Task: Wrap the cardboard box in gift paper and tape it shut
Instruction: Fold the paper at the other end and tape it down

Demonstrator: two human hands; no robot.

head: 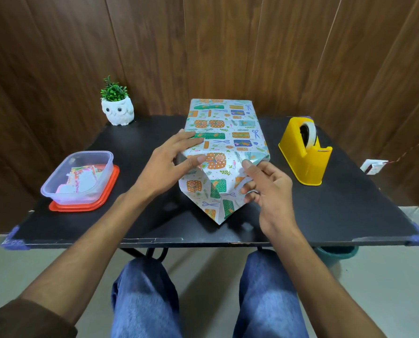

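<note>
The box (224, 128) lies lengthwise in the middle of the black table (135, 142), fully covered in white gift paper printed with orange and green presents. At its near end the loose paper (213, 191) folds down into a pointed flap that reaches toward me. My left hand (171, 164) rests on the box's left near corner, fingers straight on top and thumb pressing the near face. My right hand (264, 184) is at the right near corner, thumb against the paper's folded edge, the other fingers curled below it. The cardboard itself is hidden.
A yellow tape dispenser (304, 152) with a white roll stands to the right of the box. At the left a clear plastic tub (81, 176) of paper scraps sits on an orange lid. A white owl pot (117, 111) with a green plant stands at the back left.
</note>
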